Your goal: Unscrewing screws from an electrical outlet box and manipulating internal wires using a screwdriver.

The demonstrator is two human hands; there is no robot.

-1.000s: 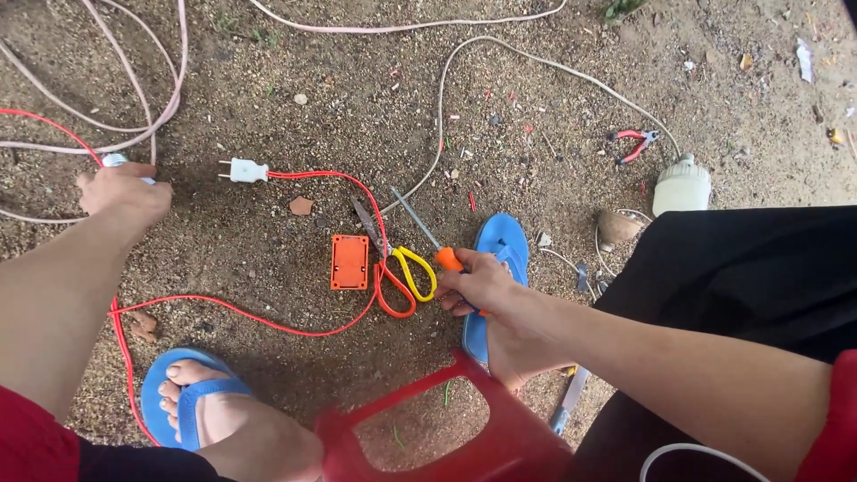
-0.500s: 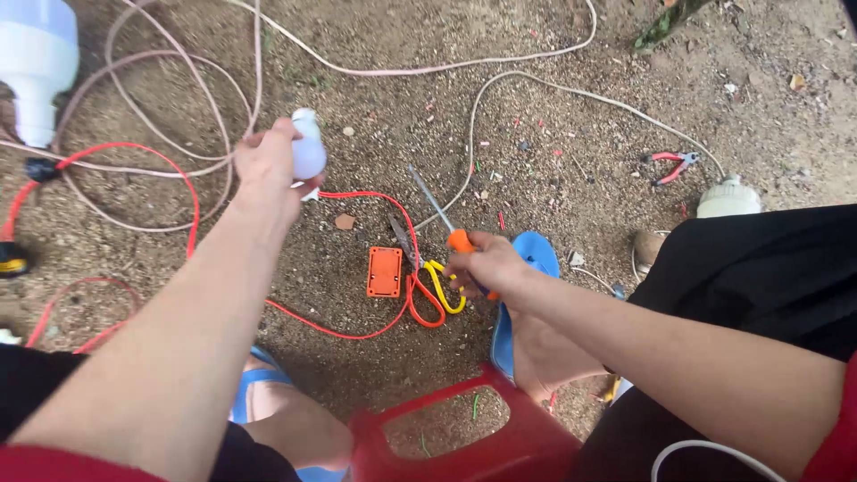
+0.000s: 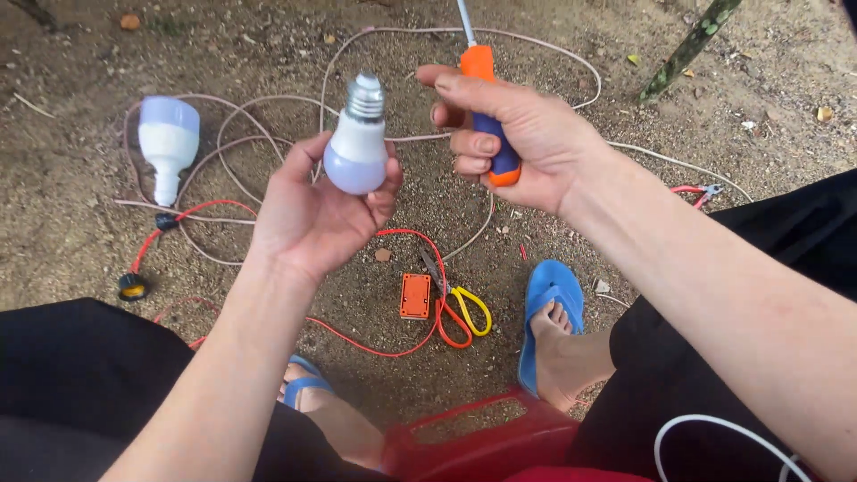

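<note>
My left hand point(image 3: 317, 210) cups a white bulb point(image 3: 357, 147), fingers curled round the glass, metal screw base up. Right hand point(image 3: 513, 138) has a closed grip on a screwdriver point(image 3: 486, 107) w/ orange-blue handle, shaft pointing up out of frame. On the dirt below: orange box point(image 3: 415, 295), scissors point(image 3: 460, 308), red wire point(image 3: 357, 330), a 2nd bulb point(image 3: 167, 143) at left.

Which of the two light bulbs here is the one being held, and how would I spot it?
Start at the sandy ground strewn with pale and red cables, then go up to the left hand. In its palm sits the small white rounded bulb, silver screw cap pointing up. The other, larger white bulb lies on the ground to its left, wired to a cable.
</note>
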